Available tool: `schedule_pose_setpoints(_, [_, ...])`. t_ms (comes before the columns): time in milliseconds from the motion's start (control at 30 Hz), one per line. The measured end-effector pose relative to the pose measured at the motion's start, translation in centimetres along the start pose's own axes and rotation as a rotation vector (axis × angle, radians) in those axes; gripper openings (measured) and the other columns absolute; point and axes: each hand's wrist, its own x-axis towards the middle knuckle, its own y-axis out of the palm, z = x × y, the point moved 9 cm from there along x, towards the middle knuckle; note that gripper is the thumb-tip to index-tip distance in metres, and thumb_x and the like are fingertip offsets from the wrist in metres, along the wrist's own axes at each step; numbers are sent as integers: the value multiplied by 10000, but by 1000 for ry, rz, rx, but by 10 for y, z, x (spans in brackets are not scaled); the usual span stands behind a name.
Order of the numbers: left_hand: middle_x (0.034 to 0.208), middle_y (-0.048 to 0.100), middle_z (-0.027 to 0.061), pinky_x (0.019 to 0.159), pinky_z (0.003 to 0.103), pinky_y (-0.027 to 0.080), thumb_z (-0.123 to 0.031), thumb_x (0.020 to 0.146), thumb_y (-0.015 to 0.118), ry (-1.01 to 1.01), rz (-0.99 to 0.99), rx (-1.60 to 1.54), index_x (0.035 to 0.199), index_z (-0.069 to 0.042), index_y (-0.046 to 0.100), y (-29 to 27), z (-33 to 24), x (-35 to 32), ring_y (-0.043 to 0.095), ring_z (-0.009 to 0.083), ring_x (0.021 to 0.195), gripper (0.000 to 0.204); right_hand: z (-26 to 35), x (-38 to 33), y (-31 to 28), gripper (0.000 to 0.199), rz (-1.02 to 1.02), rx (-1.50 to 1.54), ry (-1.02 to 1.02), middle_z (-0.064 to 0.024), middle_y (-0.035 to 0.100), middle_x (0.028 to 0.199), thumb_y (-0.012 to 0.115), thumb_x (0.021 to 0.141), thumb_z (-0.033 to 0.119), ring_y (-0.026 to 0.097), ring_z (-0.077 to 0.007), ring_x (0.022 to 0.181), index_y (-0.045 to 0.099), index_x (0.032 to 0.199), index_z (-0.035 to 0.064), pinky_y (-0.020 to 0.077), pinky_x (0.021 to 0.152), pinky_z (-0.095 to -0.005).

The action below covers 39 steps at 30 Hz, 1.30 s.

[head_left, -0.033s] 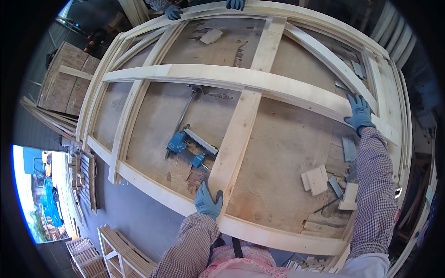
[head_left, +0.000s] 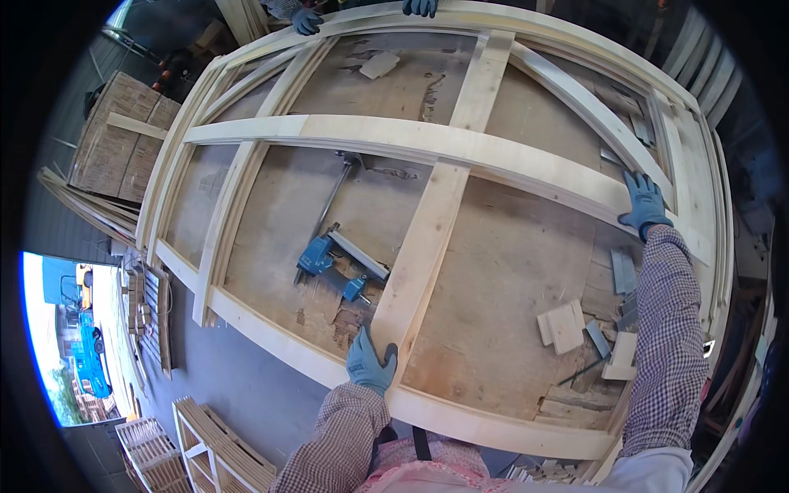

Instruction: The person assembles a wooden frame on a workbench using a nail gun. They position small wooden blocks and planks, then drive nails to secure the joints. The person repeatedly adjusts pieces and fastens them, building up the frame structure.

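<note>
A large wooden frame (head_left: 542, 152) of pale rails, uprights and diagonal braces lies stacked on similar frames in front of me. My left hand (head_left: 371, 363), in a blue glove, grips it where an upright board meets the near rail, thumb against the board. Farther off at the right, my gloved right hand (head_left: 646, 205) holds the middle rail near the foot of a diagonal brace, its fingers over the far edge. Inside a frame opening rests a blue pneumatic nail gun (head_left: 330, 267), untouched, with a hose fitting (head_left: 348, 156) beyond it.
Wood offcuts (head_left: 565, 327) and grey metal plates (head_left: 622, 271) lie on the worn plywood (head_left: 493, 271). Across the frame, a co-worker's gloved hands (head_left: 421, 8) rest on the far rail. Slatted wooden pieces (head_left: 218, 448) stand at lower left, cardboard-like brown boxes (head_left: 123, 135) at left.
The whole view has shifted very slightly, the frame's right side a little downward and right. Both hands keep the same places on the frame.
</note>
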Motion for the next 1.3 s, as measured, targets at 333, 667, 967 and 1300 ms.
schedule_pose_setpoints(333, [1156, 484, 259, 896, 462, 392, -308, 734, 641, 15, 52, 8, 1290, 70, 337, 9, -7, 6, 484, 420, 1041, 738, -37, -3, 57, 862, 62, -39, 35, -127, 452, 1244, 768, 564, 288, 403, -292, 1194, 369, 1310, 119, 274, 1032, -439])
schedule_pose_setpoints(667, [1357, 360, 246, 1034, 399, 297, -193, 857, 547, -14, -13, -228, 1354, 38, 283, 11, 15, -8, 365, 375, 1246, 609, 68, -303, -54, 718, -179, 518, -155, -121, 485, 1029, 708, 587, 250, 468, -302, 973, 454, 1230, 60, 356, 889, -435])
schedule_pose_setpoints(967, [1174, 553, 112, 942, 451, 411, -531, 881, 456, -606, 265, -1902, 1235, -55, 452, -55, 18, 12, 525, 279, 1094, 593, 184, -477, -53, 742, -160, 686, -13, -116, 502, 1002, 734, 562, 239, 481, -304, 954, 470, 1228, 42, 365, 836, -431])
schedule_pose_setpoints(1300, [1218, 544, 108, 966, 441, 404, -432, 887, 517, -721, 436, -2147, 1199, -57, 491, -36, 41, -122, 526, 269, 1108, 488, 154, -576, 0, 789, -173, 601, -43, -129, 499, 1084, 784, 490, 250, 455, -349, 1048, 491, 1198, 58, 336, 964, -498])
